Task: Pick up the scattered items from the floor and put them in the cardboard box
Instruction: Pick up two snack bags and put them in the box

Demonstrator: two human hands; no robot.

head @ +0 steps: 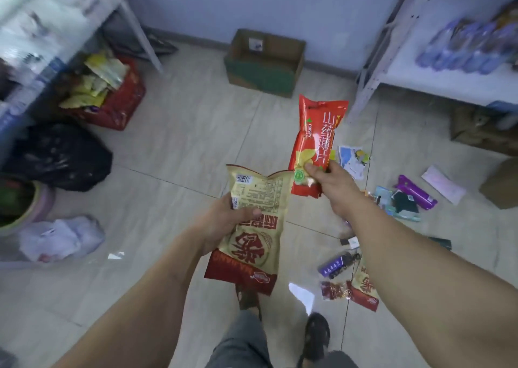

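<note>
The cardboard box (pixel 265 63) stands open on the floor by the far wall. Nearer than the box, the left hand (pixel 221 222) grips a beige snack bag (pixel 252 227), fingers curled round it. The right hand (pixel 329 184) pinches a red chip bag (pixel 315 140). More packets (pixel 412 196) lie scattered right of the box.

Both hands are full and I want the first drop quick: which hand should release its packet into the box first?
Right, probably. The right hand holds the red packet farther forward, nearer the open box ahead. The left hand grips the beige packet lower and closer to the body.
</note>
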